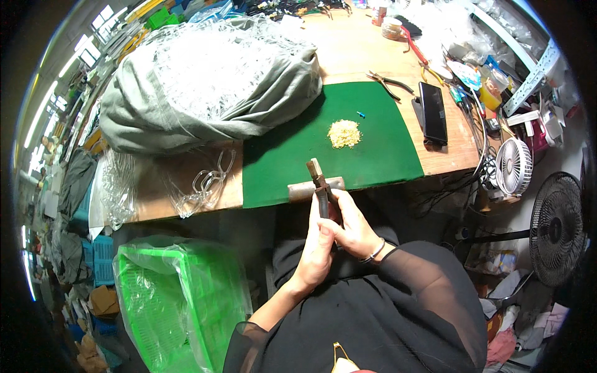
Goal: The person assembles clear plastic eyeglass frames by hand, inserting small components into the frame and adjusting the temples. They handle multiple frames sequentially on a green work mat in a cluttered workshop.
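Both my hands are closed around a pair of dark-handled pliers [321,190] at the table's front edge. My left hand [316,252] grips from the left side, and my right hand [353,229] wraps the handles from the right. The jaws point away from me over a green mat [392,146]; whether anything small is between them I cannot tell. Just behind the pliers, a metal bar [301,191] lies along the mat's edge. Farther in on the mat is a small heap of pale yellow pieces [344,133], with a tiny blue piece [360,115] beyond it.
A large grey cloth bundle [273,102] full of clear strands fills the left of the table, with loose clear loops [208,186] before it. Second pliers [390,84] and a phone [433,115] lie right. A plastic-lined green crate [186,298] stands lower left; fans [515,166] stand right.
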A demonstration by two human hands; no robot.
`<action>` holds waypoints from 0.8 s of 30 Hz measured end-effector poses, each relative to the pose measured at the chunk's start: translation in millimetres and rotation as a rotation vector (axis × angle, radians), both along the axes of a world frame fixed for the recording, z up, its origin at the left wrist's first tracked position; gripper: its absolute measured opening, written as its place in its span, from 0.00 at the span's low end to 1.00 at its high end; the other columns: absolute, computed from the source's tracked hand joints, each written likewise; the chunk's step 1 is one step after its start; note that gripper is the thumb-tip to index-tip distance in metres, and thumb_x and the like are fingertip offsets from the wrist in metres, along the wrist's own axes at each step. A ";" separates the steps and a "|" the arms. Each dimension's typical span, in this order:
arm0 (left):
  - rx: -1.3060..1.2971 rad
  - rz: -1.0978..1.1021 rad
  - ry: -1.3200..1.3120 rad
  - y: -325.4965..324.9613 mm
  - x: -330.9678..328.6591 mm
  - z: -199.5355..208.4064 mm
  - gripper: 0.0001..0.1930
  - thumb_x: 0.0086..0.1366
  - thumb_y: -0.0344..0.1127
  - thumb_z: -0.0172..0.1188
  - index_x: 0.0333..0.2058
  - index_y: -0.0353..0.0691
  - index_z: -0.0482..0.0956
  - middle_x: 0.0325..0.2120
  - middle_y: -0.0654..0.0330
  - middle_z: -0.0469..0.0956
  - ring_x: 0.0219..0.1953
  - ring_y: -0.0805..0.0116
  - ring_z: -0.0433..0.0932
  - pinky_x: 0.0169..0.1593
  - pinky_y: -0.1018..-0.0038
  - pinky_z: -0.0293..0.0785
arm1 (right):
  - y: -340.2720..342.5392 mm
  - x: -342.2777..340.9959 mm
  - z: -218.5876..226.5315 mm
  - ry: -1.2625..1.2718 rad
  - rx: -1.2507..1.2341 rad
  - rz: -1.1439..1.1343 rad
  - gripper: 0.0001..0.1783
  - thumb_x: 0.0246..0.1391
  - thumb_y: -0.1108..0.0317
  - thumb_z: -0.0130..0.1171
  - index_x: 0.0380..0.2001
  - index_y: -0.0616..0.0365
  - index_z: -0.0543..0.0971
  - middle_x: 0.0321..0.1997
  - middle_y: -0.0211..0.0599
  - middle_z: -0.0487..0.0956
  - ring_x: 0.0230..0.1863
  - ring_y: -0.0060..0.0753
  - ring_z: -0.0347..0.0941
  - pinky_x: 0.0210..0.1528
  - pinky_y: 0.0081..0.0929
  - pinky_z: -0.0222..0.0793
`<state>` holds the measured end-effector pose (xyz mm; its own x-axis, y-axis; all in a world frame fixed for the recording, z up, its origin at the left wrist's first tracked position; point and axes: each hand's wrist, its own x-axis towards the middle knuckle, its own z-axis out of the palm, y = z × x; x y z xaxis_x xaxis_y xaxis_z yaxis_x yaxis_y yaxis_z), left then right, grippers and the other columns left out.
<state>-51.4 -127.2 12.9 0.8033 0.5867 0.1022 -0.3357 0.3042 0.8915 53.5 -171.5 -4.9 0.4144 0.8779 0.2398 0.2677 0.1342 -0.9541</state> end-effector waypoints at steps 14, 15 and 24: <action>0.202 -0.009 -0.043 1.7 18.4 -13.2 0.35 0.64 0.52 0.44 0.60 0.35 0.45 0.56 0.53 0.56 0.57 0.65 0.58 0.56 0.73 0.57 | -3.1 16.7 20.7 0.264 -0.006 -0.076 0.26 0.54 0.53 0.53 0.47 0.62 0.64 0.39 0.36 0.69 0.42 0.28 0.67 0.44 0.24 0.64; 0.052 -0.008 -0.053 3.5 18.4 -15.0 0.33 0.64 0.52 0.45 0.59 0.35 0.49 0.54 0.54 0.60 0.52 0.67 0.65 0.48 0.74 0.67 | -9.6 20.3 42.7 0.517 -0.125 0.069 0.25 0.57 0.51 0.47 0.47 0.62 0.63 0.37 0.32 0.70 0.39 0.24 0.68 0.41 0.21 0.65; 0.074 -0.199 -0.089 8.8 21.5 26.4 0.29 0.65 0.49 0.43 0.55 0.32 0.51 0.43 0.45 0.71 0.41 0.60 0.75 0.46 0.68 0.70 | -19.4 43.5 54.1 0.899 0.092 0.190 0.17 0.62 0.56 0.38 0.41 0.59 0.66 0.37 0.35 0.72 0.37 0.24 0.69 0.37 0.18 0.66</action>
